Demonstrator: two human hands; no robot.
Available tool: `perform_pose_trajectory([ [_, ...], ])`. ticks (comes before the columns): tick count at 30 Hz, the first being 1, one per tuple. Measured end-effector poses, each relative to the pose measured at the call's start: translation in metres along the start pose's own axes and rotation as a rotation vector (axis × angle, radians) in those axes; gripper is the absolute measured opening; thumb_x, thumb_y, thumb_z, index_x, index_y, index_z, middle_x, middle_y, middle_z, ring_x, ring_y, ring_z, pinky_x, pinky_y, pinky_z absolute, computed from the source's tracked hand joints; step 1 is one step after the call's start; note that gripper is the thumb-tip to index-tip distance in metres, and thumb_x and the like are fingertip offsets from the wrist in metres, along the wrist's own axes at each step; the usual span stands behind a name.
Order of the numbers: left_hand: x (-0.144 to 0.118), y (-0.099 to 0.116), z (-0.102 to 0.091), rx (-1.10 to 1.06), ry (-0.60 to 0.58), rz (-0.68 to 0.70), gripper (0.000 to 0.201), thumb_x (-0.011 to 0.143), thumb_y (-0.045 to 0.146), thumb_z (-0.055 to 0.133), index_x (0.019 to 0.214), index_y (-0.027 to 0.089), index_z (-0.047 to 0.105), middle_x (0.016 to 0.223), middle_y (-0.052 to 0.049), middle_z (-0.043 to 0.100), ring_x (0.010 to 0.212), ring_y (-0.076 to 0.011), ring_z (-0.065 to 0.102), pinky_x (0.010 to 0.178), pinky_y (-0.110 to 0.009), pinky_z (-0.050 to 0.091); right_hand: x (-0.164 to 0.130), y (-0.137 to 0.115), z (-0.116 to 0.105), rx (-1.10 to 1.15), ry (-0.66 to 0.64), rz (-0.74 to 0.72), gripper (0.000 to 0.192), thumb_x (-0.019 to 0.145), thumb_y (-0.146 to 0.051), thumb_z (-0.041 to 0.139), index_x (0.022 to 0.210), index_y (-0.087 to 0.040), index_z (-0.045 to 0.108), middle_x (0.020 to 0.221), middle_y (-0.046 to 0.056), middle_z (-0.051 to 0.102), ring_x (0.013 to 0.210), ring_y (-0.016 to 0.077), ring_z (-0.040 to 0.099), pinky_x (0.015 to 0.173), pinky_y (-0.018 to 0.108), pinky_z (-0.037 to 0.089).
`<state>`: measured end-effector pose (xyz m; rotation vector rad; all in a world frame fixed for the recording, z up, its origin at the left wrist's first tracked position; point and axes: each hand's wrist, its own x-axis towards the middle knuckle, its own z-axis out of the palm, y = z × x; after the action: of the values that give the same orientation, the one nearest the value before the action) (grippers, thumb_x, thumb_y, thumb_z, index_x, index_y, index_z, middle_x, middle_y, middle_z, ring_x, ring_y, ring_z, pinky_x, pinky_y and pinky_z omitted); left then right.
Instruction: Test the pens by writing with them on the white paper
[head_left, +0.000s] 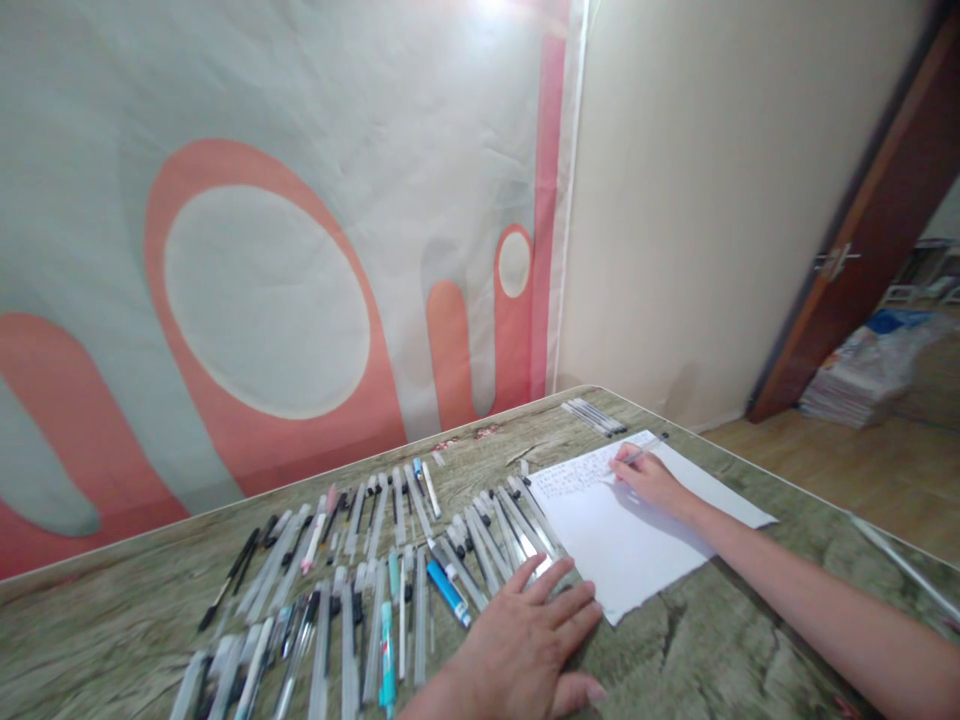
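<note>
Right hand [651, 478] pinches a slim pen [641, 452] between its fingertips, the tip resting on the far part of a white sheet of paper [622, 540], where a few lines of small writing show. This hand lies on the sheet, its forearm stretched across the near right corner of the desk [712, 640]. Left hand [529, 630] lies flat, palm down with fingers spread, on the desk at the sheet's near left corner; its fingertips touch the paper's edge. Just to its left, many pens [375, 570] lie side by side in rough rows, among them a blue pen [448, 592] close to the fingers. Four more pens [594, 416] lie together beyond the sheet, near the desk's far edge.
</note>
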<state>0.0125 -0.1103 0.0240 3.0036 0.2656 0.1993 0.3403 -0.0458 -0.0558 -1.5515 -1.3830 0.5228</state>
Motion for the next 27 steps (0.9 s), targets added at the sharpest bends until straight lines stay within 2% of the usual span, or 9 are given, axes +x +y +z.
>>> perform_pose_trajectory([
  [13, 0.0010, -0.0001, -0.0009, -0.076, -0.043, -0.025, 0.056, 0.086, 0.051, 0.024, 0.132, 0.020, 0.032, 0.135, -0.003, 0.040, 0.128, -0.0237, 0.025, 0.105, -0.041, 0.014, -0.0003, -0.0023, 0.0004, -0.043, 0.024, -0.005, 0.018, 0.071, -0.034, 0.052, 0.062, -0.020, 0.048, 0.045, -0.006, 0.042, 0.041, 0.0083, 0.036, 0.042, 0.022, 0.028],
  [18, 0.0006, -0.0002, -0.0006, -0.056, -0.031, -0.022, 0.056, 0.086, 0.051, 0.026, 0.132, 0.021, 0.033, 0.134, -0.004, 0.042, 0.127, -0.0244, 0.027, 0.104, -0.042, 0.017, 0.0005, -0.0058, -0.0014, -0.103, 0.016, -0.048, 0.016, 0.070, -0.031, 0.053, 0.059, -0.020, 0.049, 0.048, -0.004, 0.046, 0.046, 0.0102, 0.041, 0.046, 0.024, 0.031],
  [27, 0.0000, -0.0017, 0.0020, -0.078, -0.018, -0.020, 0.056, 0.086, 0.051, 0.026, 0.133, 0.022, 0.032, 0.134, -0.004, 0.041, 0.127, -0.0248, 0.027, 0.104, -0.043, 0.016, -0.0003, -0.0052, 0.0001, -0.084, 0.018, -0.033, 0.014, 0.069, -0.029, 0.051, 0.059, -0.020, 0.048, 0.045, -0.005, 0.042, 0.043, 0.0096, 0.038, 0.043, 0.023, 0.030],
])
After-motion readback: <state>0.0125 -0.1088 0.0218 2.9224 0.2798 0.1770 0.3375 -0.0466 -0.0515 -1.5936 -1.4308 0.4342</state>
